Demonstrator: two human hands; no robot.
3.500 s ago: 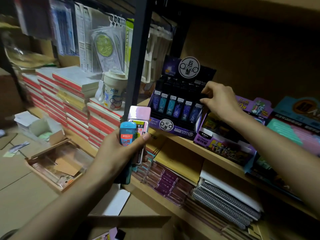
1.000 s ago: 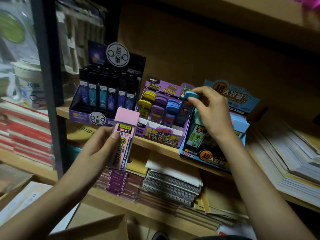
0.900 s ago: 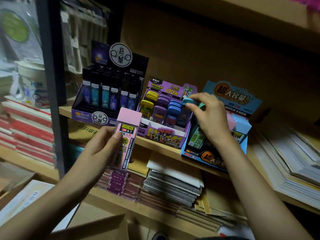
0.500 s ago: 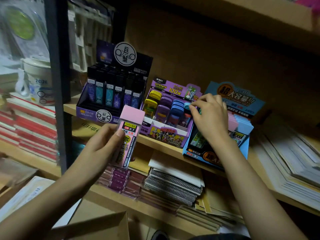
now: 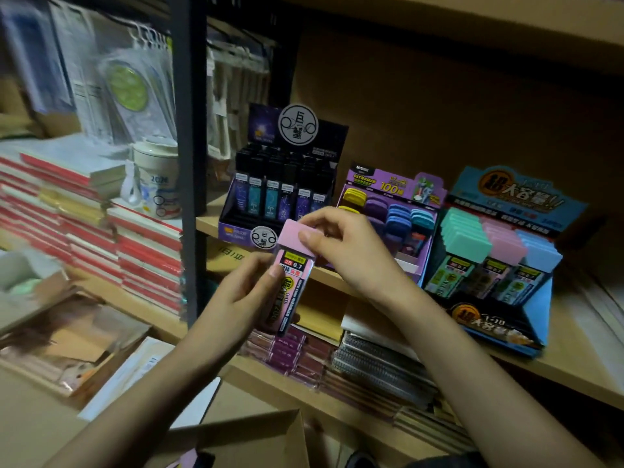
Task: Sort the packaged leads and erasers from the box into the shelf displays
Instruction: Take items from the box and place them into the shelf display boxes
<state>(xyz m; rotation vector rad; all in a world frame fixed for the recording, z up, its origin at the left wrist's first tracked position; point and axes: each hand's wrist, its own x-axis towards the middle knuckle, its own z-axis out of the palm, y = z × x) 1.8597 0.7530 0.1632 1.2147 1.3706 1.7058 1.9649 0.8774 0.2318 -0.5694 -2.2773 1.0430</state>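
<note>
A pink lead case (image 5: 291, 282) marked 2B 0.7 is held upright in front of the shelf. My left hand (image 5: 241, 298) grips its lower body, and my right hand (image 5: 341, 244) pinches its pink cap from the right. On the shelf behind stand three displays: a black and purple one (image 5: 283, 194), a purple one (image 5: 391, 211) with yellow, purple and blue pieces, and a blue one (image 5: 499, 265) with green, pink and blue capped lead cases. The open cardboard box (image 5: 243, 437) lies at the bottom edge.
A black shelf post (image 5: 189, 157) stands left of the displays. Stacks of red-edged notebooks (image 5: 101, 231) and a white cup (image 5: 157, 184) fill the left shelf. Spiral notebooks (image 5: 378, 366) and packs lie on the lower shelf. A flat carton (image 5: 64, 342) sits at lower left.
My right hand left the purple display, where it had set down the blue piece, and came over to the cap of the pink lead case. The left hand kept holding that case.
</note>
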